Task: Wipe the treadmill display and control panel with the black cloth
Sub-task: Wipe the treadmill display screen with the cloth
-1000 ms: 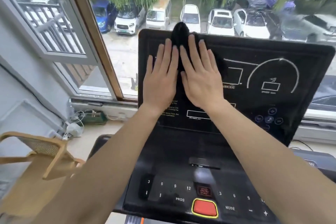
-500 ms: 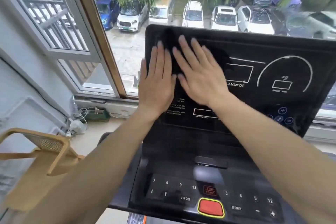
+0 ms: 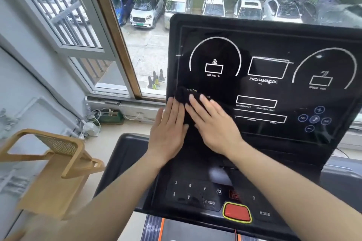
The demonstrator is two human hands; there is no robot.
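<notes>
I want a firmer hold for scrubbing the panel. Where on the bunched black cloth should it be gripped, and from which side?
Grip the bunched black cloth at its free rounded lump, which sticks out beyond the fingertips at the lower left of the upright black treadmill display. Come from above, probably with the right hand, fingers curling over the lump. The left hand lies flat and the rest of the cloth is pinned under both palms.

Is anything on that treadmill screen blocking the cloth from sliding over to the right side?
Nothing visible does. The black cloth sits under both hands, left hand and right hand, at the lower left of the display, whose surface to the right is flat and bare.
</notes>
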